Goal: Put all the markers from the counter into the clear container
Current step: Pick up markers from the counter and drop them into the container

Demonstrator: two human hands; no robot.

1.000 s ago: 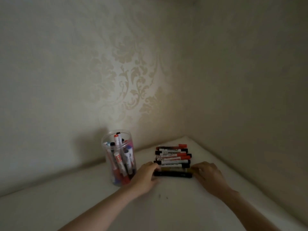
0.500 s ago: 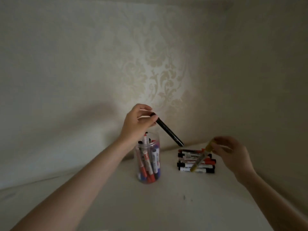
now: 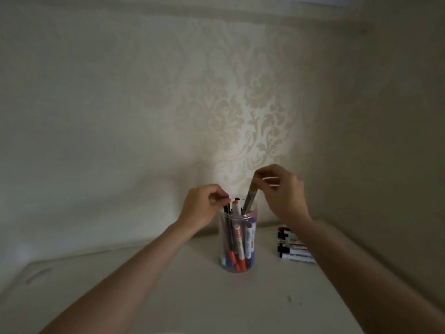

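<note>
A clear round container [image 3: 238, 239] stands on the pale counter [image 3: 197, 297], holding several red, blue and black markers upright. My left hand [image 3: 203, 208] is at the container's left rim, fingertips pinched on the top of a black marker [image 3: 227, 214] that stands inside it. My right hand [image 3: 283, 191] is above the right rim, pinching the top of a yellow-capped marker [image 3: 250, 197] whose lower end dips into the container's mouth. A stack of several black and red markers [image 3: 292, 247] lies on the counter to the right, partly hidden by my right forearm.
Patterned wallpaper walls [image 3: 240, 116] meet in a corner just behind the container and the marker stack. The counter stretches left and toward me, with a few small dark specks [image 3: 290, 298] at the front right.
Both hands picked up a marker from the stack and carried it over the container. The black marker has gone from held aloft to standing inside; the yellow-capped one has moved left into the mouth.
</note>
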